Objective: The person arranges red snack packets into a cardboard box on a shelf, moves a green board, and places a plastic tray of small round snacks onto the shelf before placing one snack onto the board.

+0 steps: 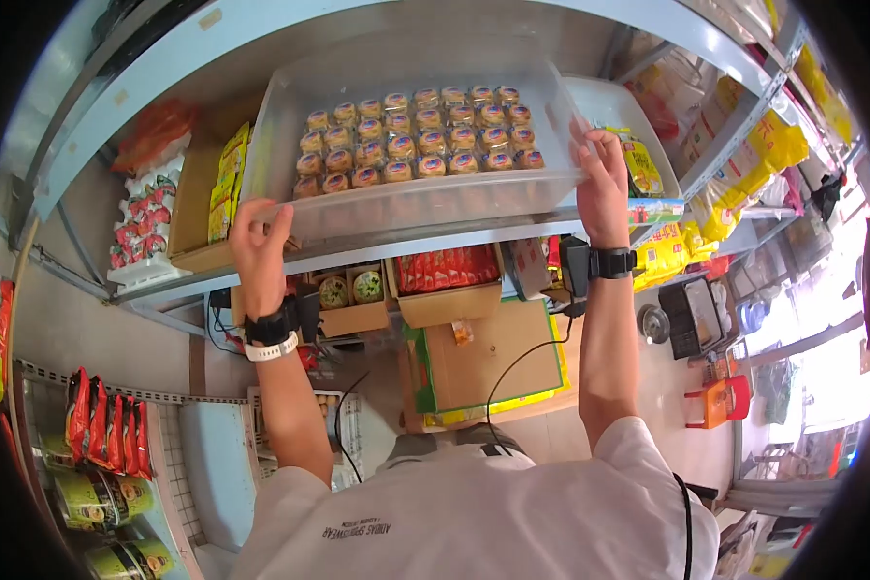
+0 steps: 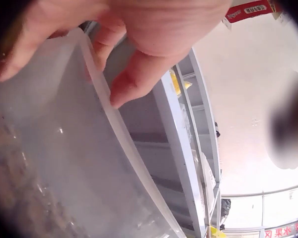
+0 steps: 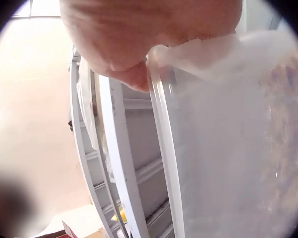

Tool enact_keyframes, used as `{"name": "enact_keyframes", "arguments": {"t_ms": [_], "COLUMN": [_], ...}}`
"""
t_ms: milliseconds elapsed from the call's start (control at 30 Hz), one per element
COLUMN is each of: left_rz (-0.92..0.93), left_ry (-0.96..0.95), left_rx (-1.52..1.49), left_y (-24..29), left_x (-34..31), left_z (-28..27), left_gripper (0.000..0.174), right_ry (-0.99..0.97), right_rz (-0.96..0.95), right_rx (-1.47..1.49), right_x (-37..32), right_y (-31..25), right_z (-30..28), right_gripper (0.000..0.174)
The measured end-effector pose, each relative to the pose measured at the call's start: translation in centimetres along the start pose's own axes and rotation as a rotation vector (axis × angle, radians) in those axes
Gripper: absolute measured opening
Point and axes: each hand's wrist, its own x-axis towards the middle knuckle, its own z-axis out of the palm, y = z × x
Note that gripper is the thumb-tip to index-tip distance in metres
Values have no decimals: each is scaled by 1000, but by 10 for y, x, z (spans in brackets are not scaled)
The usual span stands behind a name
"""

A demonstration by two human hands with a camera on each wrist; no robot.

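A translucent plastic bin point(image 1: 358, 218) sits on the grey metal shelf, holding several rows of small round wrapped snacks point(image 1: 400, 145) with blue labels. At the near left corner my left hand point(image 1: 259, 246) grips its rim. The left wrist view shows fingers of the left hand point(image 2: 154, 29) on both sides of the bin wall point(image 2: 84, 129). My right hand point(image 1: 604, 188) holds the near right corner from the side. In the right wrist view the right hand point(image 3: 154, 34) wraps over the bin's corner point(image 3: 213, 129), its fingertips mostly hidden.
Left of the bin stand a carton of yellow packets point(image 1: 224, 184) and a white tray of red-wrapped items point(image 1: 145, 222). A second clear bin point(image 1: 590, 92) adjoins it on the right. Below are a box of red packets point(image 1: 449, 269) and a large flat carton point(image 1: 493, 353).
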Motion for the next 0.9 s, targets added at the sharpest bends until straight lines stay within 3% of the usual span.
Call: {"name": "enact_keyframes", "arguments": {"t_ms": [233, 333, 467, 567, 600, 667, 767, 900], "left_rz": [-73, -33, -113, -41, 61, -40, 51, 28], "left_ry": [15, -6, -10, 17, 11, 1, 31, 32], "left_rx": [-62, 111, 35, 52, 122, 74, 157, 155], "left_y": [-16, -28, -30, -37, -40, -41, -35, -27], "left_x": [3, 0, -14, -12, -9, -13, -16, -19], "left_z": [5, 0, 1, -1, -1, -2, 2, 2], "left_gripper": [18, 17, 18, 20, 22, 23, 23, 21], "right_ry": [0, -2, -1, 45, 39, 46, 40, 16], "right_rz": [31, 9, 3, 4, -39, -6, 4, 2], "right_rx": [54, 24, 24, 4, -49, -21, -45, -59], "right_x": [6, -1, -5, -5, -3, -6, -10, -5], "right_y": [34, 42, 44, 54, 53, 49, 44, 50], "right_z": [-17, -22, -22, -27, -25, -23, -19, -25], "right_gripper": [27, 31, 28, 23, 23, 23, 25, 28]}}
